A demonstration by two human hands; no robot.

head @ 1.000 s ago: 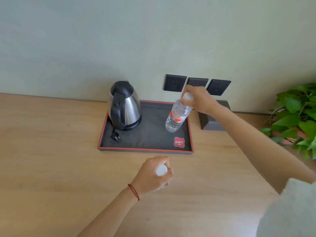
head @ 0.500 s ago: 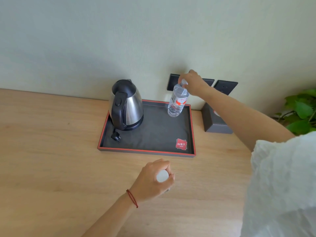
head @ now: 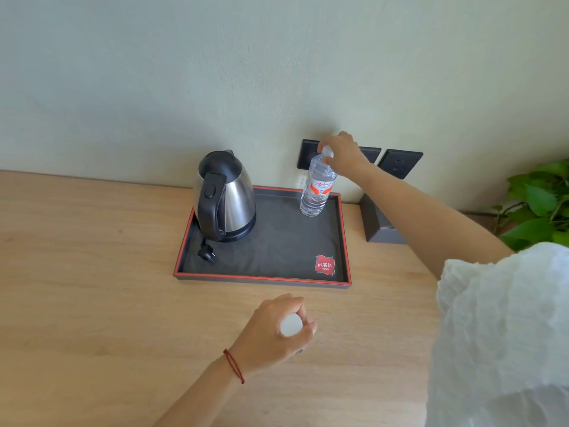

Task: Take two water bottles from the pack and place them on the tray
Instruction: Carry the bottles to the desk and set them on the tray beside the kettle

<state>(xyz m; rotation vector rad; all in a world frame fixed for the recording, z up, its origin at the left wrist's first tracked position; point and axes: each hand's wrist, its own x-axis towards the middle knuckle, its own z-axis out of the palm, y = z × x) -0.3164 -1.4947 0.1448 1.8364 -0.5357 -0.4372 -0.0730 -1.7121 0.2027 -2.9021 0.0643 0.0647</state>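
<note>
Up at the far right corner of the tray (head: 261,277) stands a clear water bottle (head: 317,192), upright, with a white cap and a red-and-white label round its middle; its ribbed lower half shows the water inside. The right hand (head: 343,152) is closed round its neck and cap from above, the arm reaching across from a crinkled white sleeve (head: 498,328).

Nearer, the left hand (head: 274,329) grips a second bottle by the top, so that only its white cap (head: 291,325) shows between the fingers; the rest is hidden under the hand. It is over the bare worktop (head: 92,288), just in front of the tray's near edge and not on the tray. A thin red cord (head: 234,365) circles that wrist.

The worktop is pale wood grain and runs back to a plain, light greenish wall. On the wall behind the tray sit dark socket plates (head: 400,163). A dark box (head: 380,224) rests against the wall right of the tray, and green leaves (head: 542,204) crowd the right edge.

The tray is shallow and rectangular, dark grey inside with a red rim and a small red logo patch (head: 324,265) at its near right corner. Its left half carries a steel kettle (head: 226,197) with a black lid and handle, and the kettle's black plug (head: 207,253) lies on the tray floor before it.
</note>
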